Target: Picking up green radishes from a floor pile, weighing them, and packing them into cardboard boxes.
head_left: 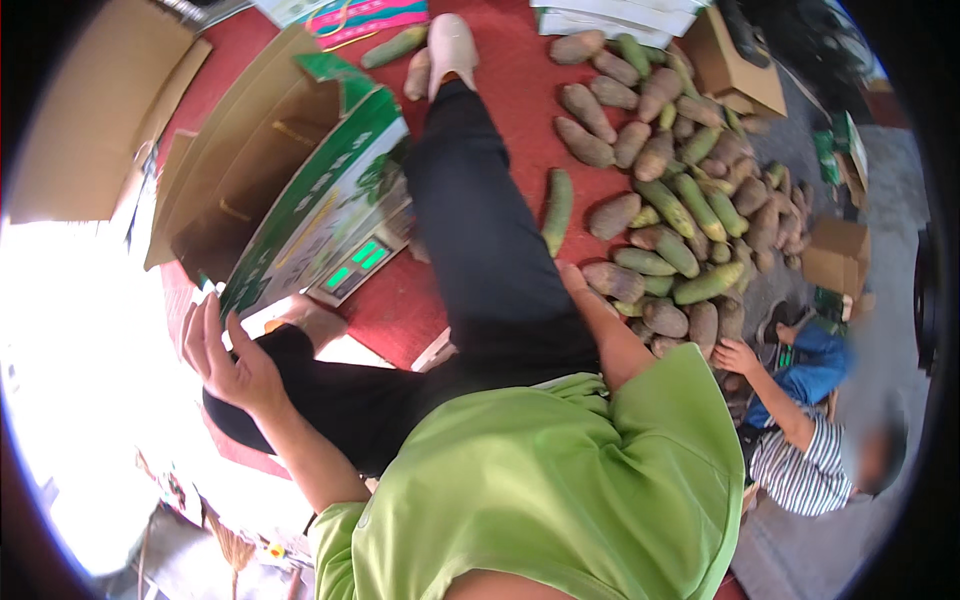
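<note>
My left hand (228, 362) is raised, its fingers stretched out and apart. Its fingertips are near the bottom corner of an open cardboard box (290, 215) with a green and white printed side, and nothing shows in its grasp. The box stands on a scale (350, 275) with lit green displays. My right hand (573, 278) is beside my right thigh, near a heap of thick, long vegetables (690, 205), some green and some muddy brown, which look like radishes. Its fingers are hidden, so what it touches cannot be made out. One green radish (558, 212) lies apart on the red floor covering.
At the right, another person (805, 450) in a striped shirt reaches a hand to the heap. Cardboard boxes stand at the far left (95, 110), top right (735, 65) and right (836, 255). White boxes (620, 22) stand at the top. A broom (232, 548) is at lower left.
</note>
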A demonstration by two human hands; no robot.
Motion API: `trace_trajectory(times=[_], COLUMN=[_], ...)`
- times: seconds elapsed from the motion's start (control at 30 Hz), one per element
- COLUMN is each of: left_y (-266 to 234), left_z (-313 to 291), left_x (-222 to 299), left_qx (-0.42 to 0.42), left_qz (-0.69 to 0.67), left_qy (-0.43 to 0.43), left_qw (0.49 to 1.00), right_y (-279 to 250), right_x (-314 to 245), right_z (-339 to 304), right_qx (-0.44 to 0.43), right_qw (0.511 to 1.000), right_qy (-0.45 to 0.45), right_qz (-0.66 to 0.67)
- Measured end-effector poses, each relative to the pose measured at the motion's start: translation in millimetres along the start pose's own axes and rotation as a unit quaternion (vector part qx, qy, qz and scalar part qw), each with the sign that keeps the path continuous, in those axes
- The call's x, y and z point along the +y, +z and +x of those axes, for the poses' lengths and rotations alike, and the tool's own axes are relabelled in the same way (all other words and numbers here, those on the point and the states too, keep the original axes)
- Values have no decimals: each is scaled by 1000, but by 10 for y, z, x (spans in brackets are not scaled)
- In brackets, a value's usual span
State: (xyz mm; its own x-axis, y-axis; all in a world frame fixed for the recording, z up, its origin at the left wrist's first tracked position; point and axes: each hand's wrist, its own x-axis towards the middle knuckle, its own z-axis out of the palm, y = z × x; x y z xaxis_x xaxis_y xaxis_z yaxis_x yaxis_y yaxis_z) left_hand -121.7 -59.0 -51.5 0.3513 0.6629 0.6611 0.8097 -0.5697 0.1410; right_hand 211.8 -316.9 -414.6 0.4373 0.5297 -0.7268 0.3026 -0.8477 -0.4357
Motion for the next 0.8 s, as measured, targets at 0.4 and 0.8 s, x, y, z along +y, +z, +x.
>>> trace_trajectory(times=[0.4,0.8], left_y=[172,98], left_z=[103,628], left_x=[9,0], left_qx=[-28,-291], left_qz=[14,17], left_qy=[-15,-31], left_qw=[999,956], right_y=[-534,-490], right_x=[208,515], right_z=[422,1233], right_qx=[133,93], right_qw=[981,907], right_qy=[60,95], right_qz=[127,399])
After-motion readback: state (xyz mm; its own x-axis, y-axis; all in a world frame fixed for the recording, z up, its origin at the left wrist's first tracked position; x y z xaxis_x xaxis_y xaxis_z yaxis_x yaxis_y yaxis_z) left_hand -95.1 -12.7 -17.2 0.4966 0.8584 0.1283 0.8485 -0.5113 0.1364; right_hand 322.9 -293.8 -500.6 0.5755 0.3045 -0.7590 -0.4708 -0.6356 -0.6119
